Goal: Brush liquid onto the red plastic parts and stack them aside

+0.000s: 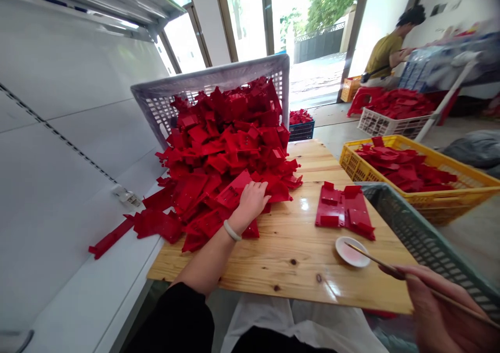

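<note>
My left hand (pixel 253 201), with a pale band on its wrist, reaches onto a big heap of red plastic parts (pixel 219 155). Its fingers are curled over the edge of one flat red plastic piece (pixel 233 190) with small slots; the fingertips are partly hidden. At the lower right, my right hand (pixel 441 306) grips a thin brush (pixel 380 263), whose tip is over a small white dish (pixel 352 252) with a pinkish film inside. Just beyond the dish, a red plastic part with raised tabs (pixel 344 211) lies on the wooden table (pixel 289 269).
A tipped crate (pixel 156 111) backs the heap. Right of the table stand a grey-green crate (pixel 414 233) and a yellow crate (pixel 406 190) of red parts. Farther off, a person (pixel 385 51) sits by a white crate (pixel 394 124). A white wall panel (pixel 58 160) bounds the left.
</note>
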The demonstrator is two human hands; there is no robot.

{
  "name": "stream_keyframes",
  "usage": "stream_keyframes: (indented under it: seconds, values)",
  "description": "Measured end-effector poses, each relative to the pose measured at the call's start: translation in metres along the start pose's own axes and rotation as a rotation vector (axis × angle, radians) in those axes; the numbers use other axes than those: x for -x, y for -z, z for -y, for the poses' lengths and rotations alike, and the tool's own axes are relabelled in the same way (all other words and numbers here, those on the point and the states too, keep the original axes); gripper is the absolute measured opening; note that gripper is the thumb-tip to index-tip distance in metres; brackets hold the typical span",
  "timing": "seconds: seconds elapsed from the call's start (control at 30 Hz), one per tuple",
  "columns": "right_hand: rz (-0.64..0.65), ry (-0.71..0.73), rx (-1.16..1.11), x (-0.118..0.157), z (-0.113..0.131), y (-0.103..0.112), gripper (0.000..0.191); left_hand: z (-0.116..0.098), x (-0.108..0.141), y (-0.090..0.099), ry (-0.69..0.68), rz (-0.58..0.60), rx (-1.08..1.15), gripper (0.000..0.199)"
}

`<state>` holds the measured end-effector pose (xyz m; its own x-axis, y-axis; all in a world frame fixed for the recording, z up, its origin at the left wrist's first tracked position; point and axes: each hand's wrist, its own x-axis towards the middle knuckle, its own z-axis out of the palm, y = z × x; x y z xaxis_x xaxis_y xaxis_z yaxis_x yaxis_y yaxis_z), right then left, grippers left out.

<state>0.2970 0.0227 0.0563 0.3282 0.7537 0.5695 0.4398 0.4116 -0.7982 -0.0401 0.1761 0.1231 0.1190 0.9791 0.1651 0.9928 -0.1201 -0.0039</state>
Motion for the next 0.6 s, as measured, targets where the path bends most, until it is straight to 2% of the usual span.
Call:
stream_keyframes:
  seconds: [0.07,0.17,0.27,0.37,0.47,0.6]
  values:
    - [0.019,0.053,0.011,-0.001,0.001,-0.002,0.025,-0.008,-0.013,0.001,0.017,-0.016,-0.021,0.046]
    - [0.031,0.119,0.018,-0.003,0.004,-0.006,0.021,-0.016,-0.03,0.002,0.061,0.005,-0.055,0.035]
    - [-0.002,0.104,-0.023,-0.003,0.002,-0.005,0.017,-0.014,-0.039,0.009,0.077,0.024,-0.071,0.029]
    - [-0.024,0.077,-0.022,-0.004,0.0,0.0,0.02,-0.006,-0.041,0.019,0.078,-0.003,-0.079,0.031]
    - [0.005,0.09,0.07,-0.006,0.005,0.004,0.032,0.001,-0.036,0.027,0.067,-0.008,-0.079,0.029]
    - [0.019,0.087,0.073,-0.005,0.015,0.002,0.032,0.005,-0.025,0.025,0.022,0.005,-0.064,0.024]
